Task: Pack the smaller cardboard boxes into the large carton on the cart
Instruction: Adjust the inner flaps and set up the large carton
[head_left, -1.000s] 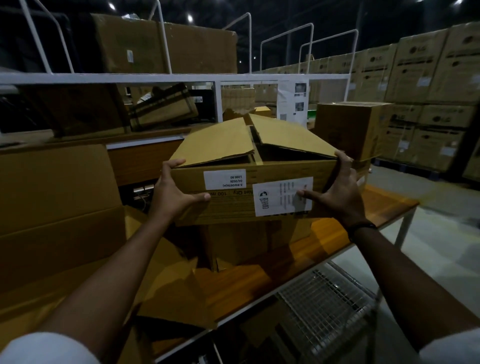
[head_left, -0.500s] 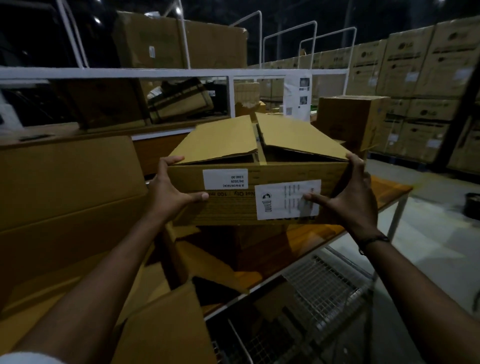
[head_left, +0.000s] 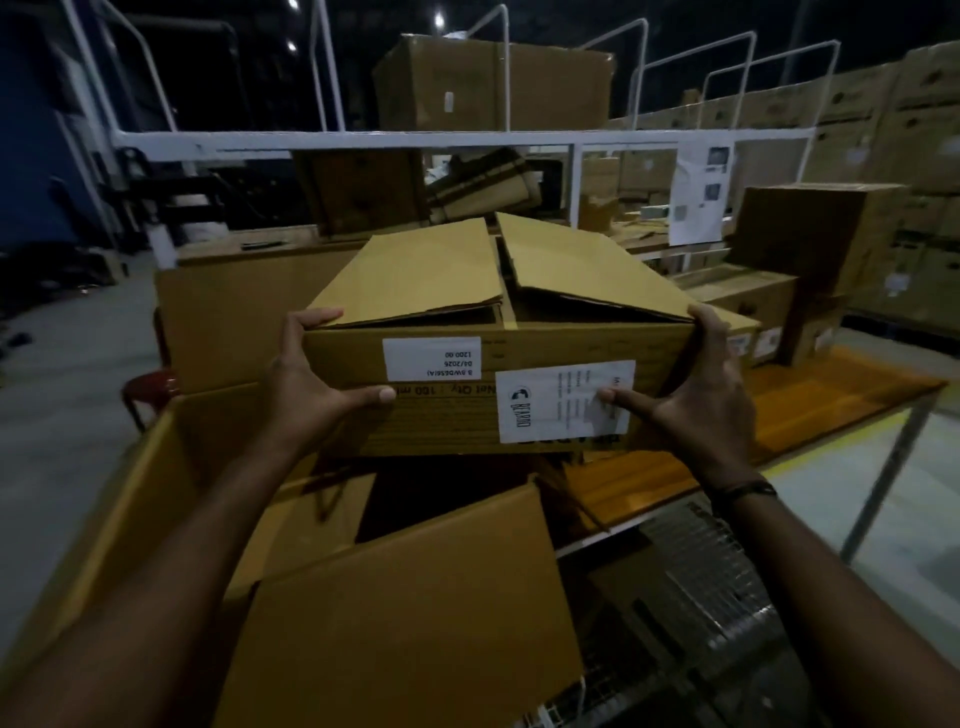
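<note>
I hold a brown cardboard box (head_left: 447, 421) in the air at chest height, its top flaps loosely folded and two white labels on the near side. My left hand (head_left: 306, 384) grips its left end, thumb on the front face. My right hand (head_left: 696, 400) grips its right end, thumb on the white label. Below the box lies the large open carton (head_left: 156, 483), its near flap (head_left: 405, 618) standing up toward me and its dark inside showing under the held box.
An orange-topped table (head_left: 810, 410) runs to the right with more cardboard boxes (head_left: 815, 234) on it. A wire-mesh cart (head_left: 701, 582) shows at lower right. A white metal rack (head_left: 415, 137) with cartons stands behind. A red stool (head_left: 148, 387) sits at left.
The held box has swung left, from above the table to above the open carton. Both hands keep the same grip. My view has turned left and tipped down.
</note>
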